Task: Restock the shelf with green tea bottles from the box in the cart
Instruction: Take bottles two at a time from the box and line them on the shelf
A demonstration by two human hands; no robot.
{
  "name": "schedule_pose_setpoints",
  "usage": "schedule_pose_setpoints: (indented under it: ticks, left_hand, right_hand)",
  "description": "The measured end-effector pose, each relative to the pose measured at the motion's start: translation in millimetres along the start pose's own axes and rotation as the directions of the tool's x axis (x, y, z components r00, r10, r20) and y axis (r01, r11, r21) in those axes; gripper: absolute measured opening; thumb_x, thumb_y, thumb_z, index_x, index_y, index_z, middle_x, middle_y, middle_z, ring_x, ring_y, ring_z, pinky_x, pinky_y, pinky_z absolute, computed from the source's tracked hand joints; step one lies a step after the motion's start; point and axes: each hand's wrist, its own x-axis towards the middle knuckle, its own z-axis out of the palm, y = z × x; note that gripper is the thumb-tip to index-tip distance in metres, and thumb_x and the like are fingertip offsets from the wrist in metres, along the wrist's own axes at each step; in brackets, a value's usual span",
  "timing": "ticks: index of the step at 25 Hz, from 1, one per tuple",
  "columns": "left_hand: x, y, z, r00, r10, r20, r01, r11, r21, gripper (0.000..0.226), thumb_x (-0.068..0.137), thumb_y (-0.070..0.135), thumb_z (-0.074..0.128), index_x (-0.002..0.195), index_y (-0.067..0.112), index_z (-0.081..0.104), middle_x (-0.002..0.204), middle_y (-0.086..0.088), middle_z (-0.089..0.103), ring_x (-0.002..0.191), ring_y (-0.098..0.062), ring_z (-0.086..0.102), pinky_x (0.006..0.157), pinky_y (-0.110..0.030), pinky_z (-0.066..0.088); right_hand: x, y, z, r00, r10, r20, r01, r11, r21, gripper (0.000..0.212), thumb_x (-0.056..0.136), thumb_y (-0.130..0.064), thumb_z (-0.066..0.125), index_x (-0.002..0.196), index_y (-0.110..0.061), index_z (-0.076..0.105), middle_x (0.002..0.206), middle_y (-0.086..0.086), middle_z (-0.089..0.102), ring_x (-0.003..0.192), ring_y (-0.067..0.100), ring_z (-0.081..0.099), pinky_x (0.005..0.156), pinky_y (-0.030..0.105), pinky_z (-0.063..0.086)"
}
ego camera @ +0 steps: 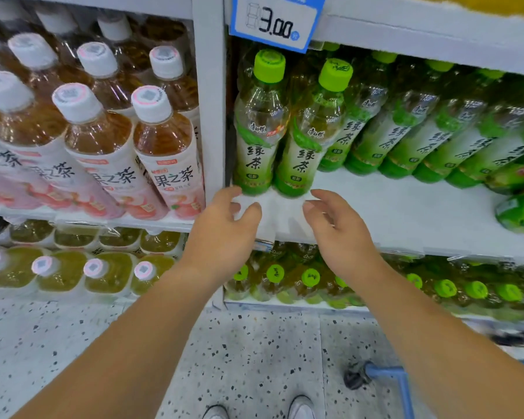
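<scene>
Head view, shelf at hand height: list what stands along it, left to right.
Peach tea bottles, white divider, two front green tea bottles, back row of green tea bottles, green bottle at the right edge.

Your head camera looks forward and down at the shelf [406, 213], near enough that your left hand [221, 226] and right hand [339, 237] reach its front edge at mid-frame. The wide lens bows the shelf lines toward the frame's sides. Below the hands the view runs down to the floor [254, 352], your shoes [301, 408] and a corner of the cart [386, 371] at the bottom edge.
</scene>
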Motion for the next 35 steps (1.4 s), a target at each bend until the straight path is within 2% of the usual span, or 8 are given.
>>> schedule_pose_setpoints:
  ticks: [5, 9, 12, 16, 21, 28, 32, 35]
  left_hand:
    - [-35, -8, -24, 0.992, -0.044, 0.114, 0.038, 0.998, 0.056, 0.06, 0.095, 0.051, 0.055, 0.148, 0.028, 0.039, 0.141, 0.006, 0.054, 0.119, -0.015, 0.053, 0.087, -0.029, 0.038]
    - [-91, -3, -41, 0.989, -0.033, 0.142, 0.021, 0.996, 0.088, 0.052, 0.096, 0.047, 0.056, 0.142, 0.023, 0.05, 0.14, 0.007, 0.055, 0.128, -0.014, 0.051, 0.104, -0.037, 0.042]
    - [-134, 1, -53, 0.986, -0.067, 0.152, 0.054, 0.995, 0.086, 0.047, 0.097, 0.049, 0.054, 0.138, 0.026, 0.052, 0.136, 0.009, 0.056, 0.127, -0.014, 0.05, 0.099, -0.034, 0.04]
    - [-187, 7, -50, 0.97, -0.132, 0.205, 0.13, 0.991, 0.021, 0.051, 0.098, 0.049, 0.054, 0.143, 0.025, 0.048, 0.134, 0.008, 0.052, 0.122, -0.015, 0.051, 0.099, -0.037, 0.042]
    - [-242, 28, -18, 0.921, -0.131, 0.366, 0.093, 0.988, 0.121, 0.056, 0.098, 0.051, 0.053, 0.147, 0.025, 0.043, 0.139, 0.007, 0.049, 0.117, -0.014, 0.049, 0.094, -0.036, 0.04]
    - [-306, 60, 39, 0.875, 0.017, 0.484, -0.116, 0.978, 0.176, 0.06, 0.097, 0.051, 0.053, 0.149, 0.023, 0.039, 0.147, 0.004, 0.049, 0.12, -0.012, 0.049, 0.097, -0.033, 0.042]
    - [-354, 83, 97, 0.86, 0.034, 0.509, -0.119, 0.984, 0.135, 0.059, 0.099, 0.048, 0.053, 0.149, 0.022, 0.038, 0.148, 0.003, 0.048, 0.119, -0.012, 0.048, 0.087, -0.028, 0.042]
    - [-397, 97, 149, 0.845, 0.044, 0.533, -0.114, 0.988, 0.1, 0.056, 0.099, 0.046, 0.053, 0.148, 0.023, 0.04, 0.147, 0.004, 0.048, 0.121, -0.013, 0.048, 0.09, -0.032, 0.041]
  right_hand:
    - [-54, -16, -4, 0.988, 0.124, 0.091, -0.131, 0.989, 0.064, 0.04, 0.1, -0.043, 0.051, 0.138, -0.031, 0.05, 0.124, -0.016, 0.055, 0.099, -0.006, 0.053, 0.069, 0.005, 0.036]
    - [-114, -29, -23, 0.97, 0.216, 0.111, -0.227, 0.969, 0.102, 0.04, 0.101, -0.042, 0.05, 0.138, -0.029, 0.051, 0.118, -0.017, 0.054, 0.087, -0.016, 0.054, 0.067, 0.008, 0.041]
    - [-160, -34, -41, 0.958, 0.263, 0.117, -0.273, 0.958, 0.083, 0.044, 0.101, -0.041, 0.049, 0.143, -0.026, 0.047, 0.124, -0.014, 0.052, 0.109, 0.004, 0.054, 0.082, 0.023, 0.041]
    - [-222, -35, -68, 0.944, 0.311, 0.108, -0.317, 0.948, 0.037, 0.051, 0.102, -0.042, 0.049, 0.149, -0.023, 0.041, 0.138, -0.008, 0.048, 0.117, 0.008, 0.047, 0.082, 0.023, 0.037]
    - [-302, -32, -110, 0.914, 0.404, 0.044, -0.406, 0.909, 0.093, 0.052, 0.102, -0.042, 0.049, 0.149, -0.024, 0.037, 0.151, -0.002, 0.044, 0.133, 0.018, 0.045, 0.095, 0.031, 0.037]
    - [-392, -6, -193, 0.919, 0.394, -0.026, -0.386, 0.91, 0.155, 0.052, 0.103, -0.044, 0.046, 0.15, -0.026, 0.035, 0.153, -0.003, 0.04, 0.129, 0.01, 0.042, 0.095, 0.028, 0.036]
    - [-438, 18, -255, 0.917, 0.389, -0.086, -0.372, 0.914, 0.161, 0.052, 0.102, -0.045, 0.045, 0.15, -0.023, 0.04, 0.152, -0.005, 0.043, 0.133, 0.009, 0.043, 0.096, 0.023, 0.032]
    - [-470, 37, -307, 0.913, 0.394, -0.107, -0.378, 0.915, 0.143, 0.053, 0.102, -0.048, 0.045, 0.149, -0.025, 0.038, 0.148, -0.005, 0.046, 0.123, 0.007, 0.045, 0.095, 0.024, 0.034]
